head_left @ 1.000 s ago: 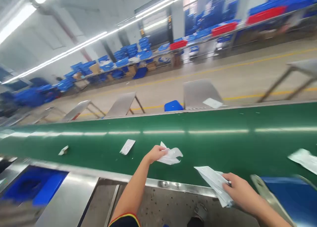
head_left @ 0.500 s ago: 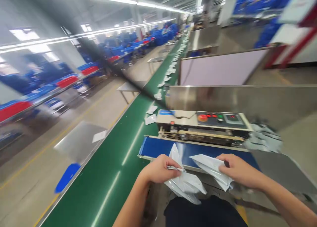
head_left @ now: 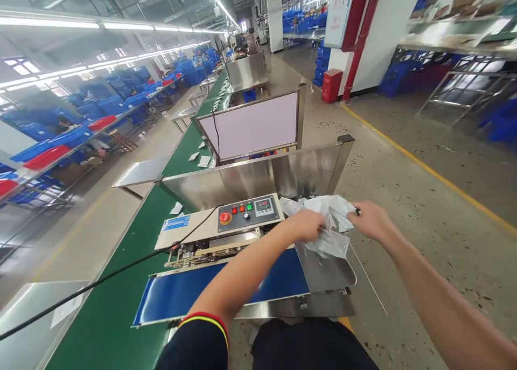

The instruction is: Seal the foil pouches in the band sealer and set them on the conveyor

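White plastic bags [head_left: 333,214] are bunched between my two hands at the right end of a band sealing machine [head_left: 230,214]. My left hand [head_left: 309,225] reaches across the machine, its fingers closed at the left side of the bags. On their right side, my right hand [head_left: 370,218] pinches the bag edges, and a small dark thing shows at its fingers. Which bags belong to which hand cannot be told, since they overlap. Below the bags is the machine's grey metal end plate [head_left: 325,270], beside its blue belt [head_left: 181,292].
A green conveyor [head_left: 117,273] runs along the left, with several small white packets farther up. Behind the sealer stands a steel panel [head_left: 258,179], then a framed pale board [head_left: 254,125]. A black cable [head_left: 117,273] crosses the left foreground. Floor [head_left: 424,219] extends to the right.
Both hands have moved from above the blue belt to the bags at the machine's right end. The view has turned to the right.
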Demonstrator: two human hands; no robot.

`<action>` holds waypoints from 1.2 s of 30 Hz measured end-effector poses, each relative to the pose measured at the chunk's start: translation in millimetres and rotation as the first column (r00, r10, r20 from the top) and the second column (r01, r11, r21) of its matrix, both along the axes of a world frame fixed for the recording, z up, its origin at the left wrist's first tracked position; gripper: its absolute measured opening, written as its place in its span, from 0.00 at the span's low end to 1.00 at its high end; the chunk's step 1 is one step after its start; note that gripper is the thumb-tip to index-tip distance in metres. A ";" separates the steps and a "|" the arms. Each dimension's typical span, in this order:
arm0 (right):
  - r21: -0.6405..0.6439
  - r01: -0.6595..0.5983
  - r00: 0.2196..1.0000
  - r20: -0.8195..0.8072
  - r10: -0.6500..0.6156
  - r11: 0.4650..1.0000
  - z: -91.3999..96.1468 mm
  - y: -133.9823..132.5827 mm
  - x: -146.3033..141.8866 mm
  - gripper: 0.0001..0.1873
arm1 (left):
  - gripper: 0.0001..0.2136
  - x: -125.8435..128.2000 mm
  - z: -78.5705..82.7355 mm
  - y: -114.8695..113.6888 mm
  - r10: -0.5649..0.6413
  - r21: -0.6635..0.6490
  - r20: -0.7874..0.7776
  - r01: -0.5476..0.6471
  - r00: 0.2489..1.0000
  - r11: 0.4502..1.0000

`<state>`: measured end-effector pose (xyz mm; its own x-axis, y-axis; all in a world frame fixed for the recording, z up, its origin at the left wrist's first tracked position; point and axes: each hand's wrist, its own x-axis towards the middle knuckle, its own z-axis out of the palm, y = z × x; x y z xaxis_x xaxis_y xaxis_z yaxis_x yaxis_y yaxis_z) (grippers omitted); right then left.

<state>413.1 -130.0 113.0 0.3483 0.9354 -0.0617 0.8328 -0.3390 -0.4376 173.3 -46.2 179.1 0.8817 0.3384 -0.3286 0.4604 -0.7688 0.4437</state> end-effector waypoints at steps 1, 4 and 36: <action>-0.009 -0.029 0.999 0.020 0.029 1.000 -4.3 14.8 -3.3 0.12 | 0.18 5.8 -5.6 11.4 0.015 0.012 -0.051 -0.014 0.999 1.000; -0.017 -0.146 0.988 0.041 0.147 0.989 -26.6 55.0 -28.3 0.11 | 0.19 6.5 -24.0 35.3 0.103 -0.008 -0.177 -0.106 0.979 0.994; 0.002 -0.069 0.964 -0.258 0.067 0.998 -62.6 62.5 -87.8 0.37 | 0.17 -170.2 -23.7 -80.8 0.795 -0.421 -0.135 -0.760 0.592 0.494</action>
